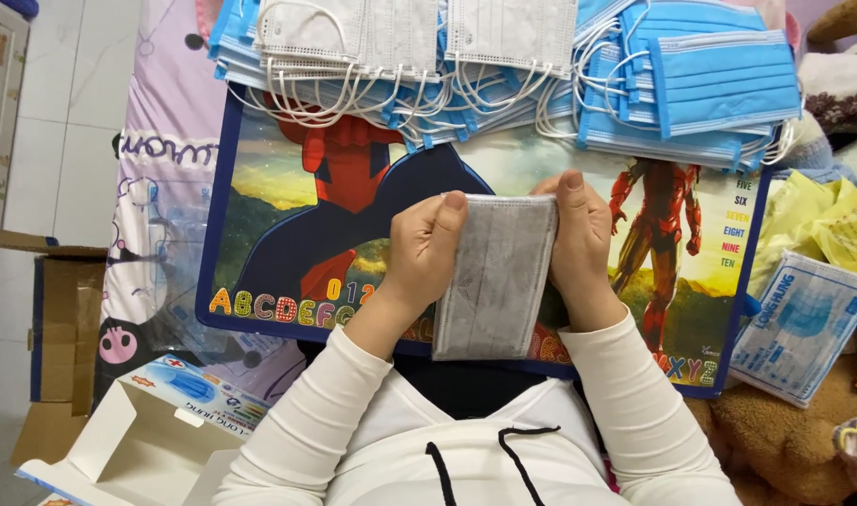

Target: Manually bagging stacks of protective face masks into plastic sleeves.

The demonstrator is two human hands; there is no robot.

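Between both hands, a grey mask stack [497, 276] is gripped, left hand [426, 248] and right hand [580, 245] pinching its long edges, over a picture board [278, 225]; blue masks [709, 89] and white masks [353, 37] heaped beyond; open box [138, 431] lower left.

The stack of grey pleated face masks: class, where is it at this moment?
In the head view, the stack of grey pleated face masks sits centre frame, held between the left hand and right hand above the colourful picture board.
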